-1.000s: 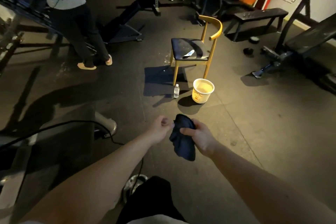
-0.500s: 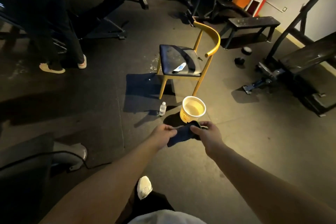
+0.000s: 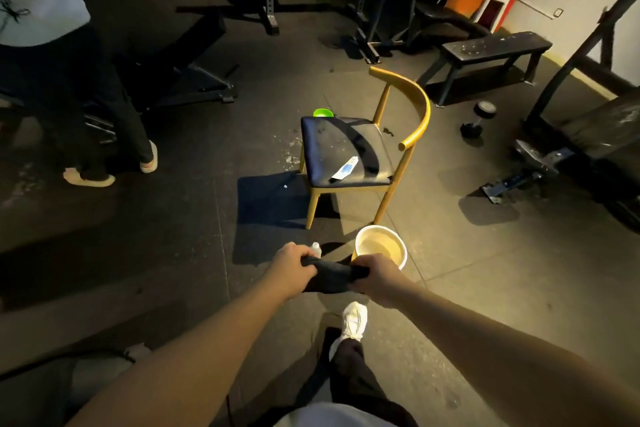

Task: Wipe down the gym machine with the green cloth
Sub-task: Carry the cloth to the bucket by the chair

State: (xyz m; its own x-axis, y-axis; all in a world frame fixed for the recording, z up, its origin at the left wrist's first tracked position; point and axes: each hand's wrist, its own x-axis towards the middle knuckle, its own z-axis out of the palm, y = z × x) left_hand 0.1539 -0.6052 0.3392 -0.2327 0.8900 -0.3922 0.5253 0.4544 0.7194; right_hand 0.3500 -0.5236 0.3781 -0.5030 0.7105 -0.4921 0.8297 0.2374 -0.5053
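Though dark, cloth (image 3: 331, 277) between both hands (image 3: 292, 267) (image 3: 376, 274).

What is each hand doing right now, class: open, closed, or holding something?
Left hand: closed, gripping one end of the cloth.
Right hand: closed, gripping the cloth's other end.

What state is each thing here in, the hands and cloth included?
cloth, bunched, held between both hands.
left hand, grips one end of the cloth.
right hand, grips the other end.
bucket, upright on the floor, open-topped.
bottle, upright, partly hidden behind the left hand.
chair, upright, a small packet on its seat.
dumbbell, lying on the floor.
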